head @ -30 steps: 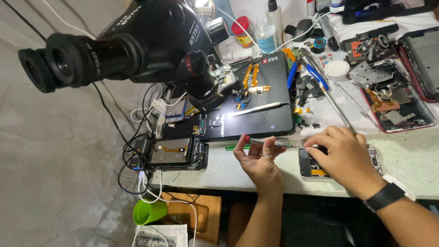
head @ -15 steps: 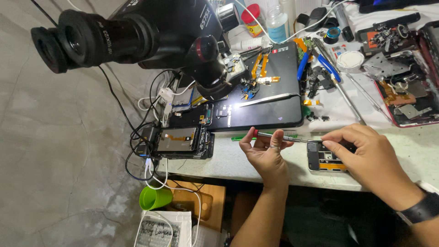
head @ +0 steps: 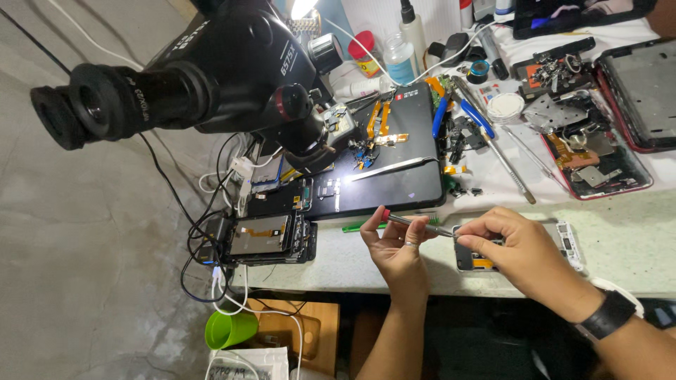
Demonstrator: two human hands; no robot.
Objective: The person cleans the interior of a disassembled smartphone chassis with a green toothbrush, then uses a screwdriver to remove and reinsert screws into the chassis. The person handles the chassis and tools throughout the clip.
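A thin metal screwdriver with a red tip (head: pixel 414 222) runs between my two hands near the table's front edge. My left hand (head: pixel 394 246) pinches its red end, palm turned up. My right hand (head: pixel 517 250), with a dark watch at the wrist, grips the other end and covers most of an opened phone (head: pixel 567 243) lying on the white tabletop. A green pen-like tool (head: pixel 355 226) lies just behind my left hand.
A big black microscope (head: pixel 211 77) hangs over a black work mat (head: pixel 394 186) with tweezers and small parts. Stacked phone frames (head: pixel 267 239) and cables sit left. Opened phones, pliers and bottles crowd the back right. A green cup (head: pixel 229 328) stands below.
The view has shifted so that the hands sit further right and lower. Both hands still hold the screwdriver over the opened phone; the left hand's fingers have closed a little around its red end.
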